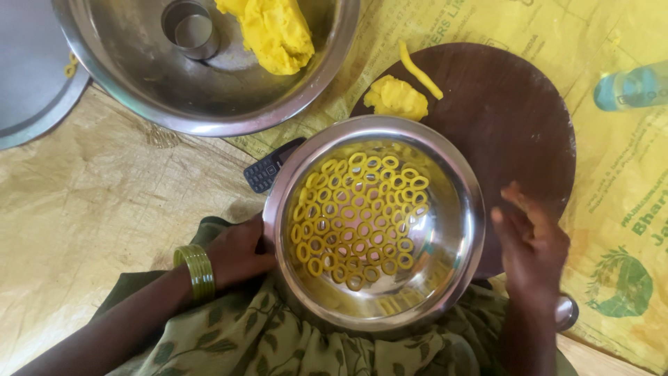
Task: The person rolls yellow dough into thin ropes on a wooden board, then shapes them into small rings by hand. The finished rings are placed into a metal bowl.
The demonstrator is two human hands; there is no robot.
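While resting on the lap, steel bowl [445,278] of yellow dough rings [358,219] sits between both hands: left hand [236,252] closed on its left rim, right hand [532,244] loose-fingered, empty, just beside the right rim, over round wooden board [515,118].

Left hand [236,254] gripping steel bowl [445,174] of yellow dough rings [358,219], right hand [532,247] beside it

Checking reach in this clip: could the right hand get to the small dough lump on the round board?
Probably yes. The right hand hovers over the round board, and bare board lies between it and the dough lump.
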